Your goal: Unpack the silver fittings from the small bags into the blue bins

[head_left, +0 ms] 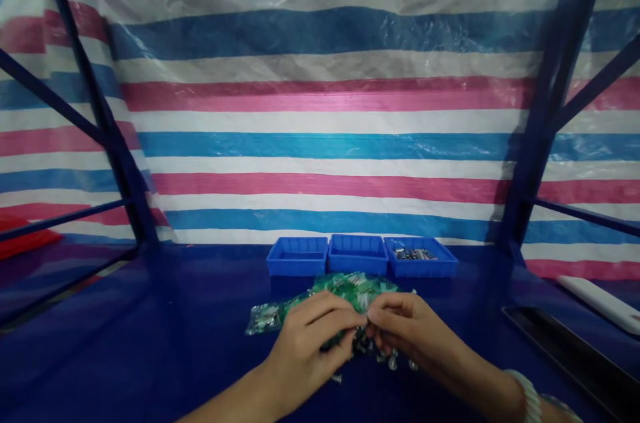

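Note:
My left hand point(318, 339) and my right hand point(410, 329) meet fingertip to fingertip over the middle of the blue table. Each has its thumb and fingers pinched together. Whatever is between them is too small and too covered by the fingers to make out. Just behind the hands lies a pile of clear and green plastic bags point(350, 284). One small bag point(265, 318) at the pile's left end shows small metal pieces inside. Beneath and beside my right hand, loose screws point(393, 363) are scattered, and a single screw point(337, 378) lies below my left hand.
Three blue bins stand in a row behind the pile: a left bin point(297, 268), a middle bin point(357, 265) and a right bin point(425, 269) with metal parts point(414, 254). At right lie a dark flat device point(565, 349) and a white object point(600, 303). Blue posts flank the table.

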`<act>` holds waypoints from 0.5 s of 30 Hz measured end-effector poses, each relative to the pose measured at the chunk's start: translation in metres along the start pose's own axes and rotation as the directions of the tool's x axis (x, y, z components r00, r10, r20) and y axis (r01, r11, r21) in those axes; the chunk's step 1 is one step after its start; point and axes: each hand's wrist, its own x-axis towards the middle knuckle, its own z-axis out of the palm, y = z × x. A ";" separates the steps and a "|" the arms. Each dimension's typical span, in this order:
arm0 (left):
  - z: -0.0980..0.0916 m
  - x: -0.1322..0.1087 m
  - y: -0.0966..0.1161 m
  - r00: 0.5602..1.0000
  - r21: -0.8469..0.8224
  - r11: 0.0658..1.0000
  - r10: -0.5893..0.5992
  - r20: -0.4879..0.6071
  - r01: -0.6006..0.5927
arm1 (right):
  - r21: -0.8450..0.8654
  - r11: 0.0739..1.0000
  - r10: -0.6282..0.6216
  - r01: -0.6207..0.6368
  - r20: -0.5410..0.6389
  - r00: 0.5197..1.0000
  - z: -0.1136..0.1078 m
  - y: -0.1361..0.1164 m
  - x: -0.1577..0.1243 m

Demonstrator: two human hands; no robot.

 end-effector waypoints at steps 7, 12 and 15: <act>0.015 -0.007 0.005 0.771 -0.537 0.593 -0.607 0.192 0.600 | -0.578 0.655 -0.586 0.488 0.020 0.810 0.004 -0.013 -0.016; 0.018 -0.012 0.002 0.662 -0.729 0.263 -0.673 0.330 0.632 | -0.673 0.325 -0.746 0.664 0.250 0.618 0.009 -0.014 -0.021; 0.015 -0.012 0.004 0.686 -0.755 0.316 -0.688 0.234 0.574 | -0.650 0.408 -0.751 0.641 0.160 0.641 0.008 -0.014 -0.017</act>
